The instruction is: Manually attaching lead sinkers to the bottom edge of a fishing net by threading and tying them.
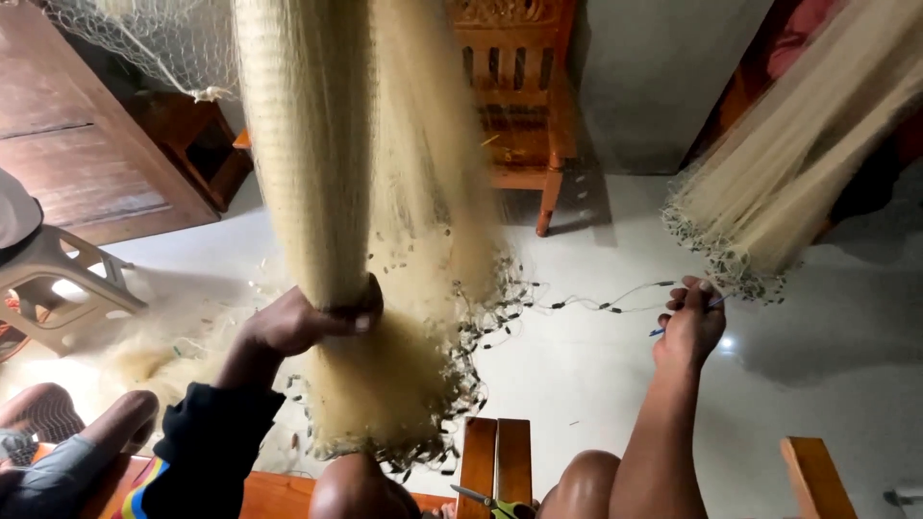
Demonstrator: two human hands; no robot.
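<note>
A big, soft fishing net (385,192) hangs down to the white floor (596,384). It looks floppy and easy to tangle. The left hand (298,322) squeezes its thick middle. The right hand (692,322) pinches a small blue tool (663,332) near the thin weighted line (596,303).

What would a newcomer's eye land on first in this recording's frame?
The big hanging bundle of pale yellow fishing net fills the upper middle, with the left hand gripping it partway down. To the right, the right hand holds a small blue tool beside a second net bundle, and a weighted line runs across the white floor between the two.
</note>
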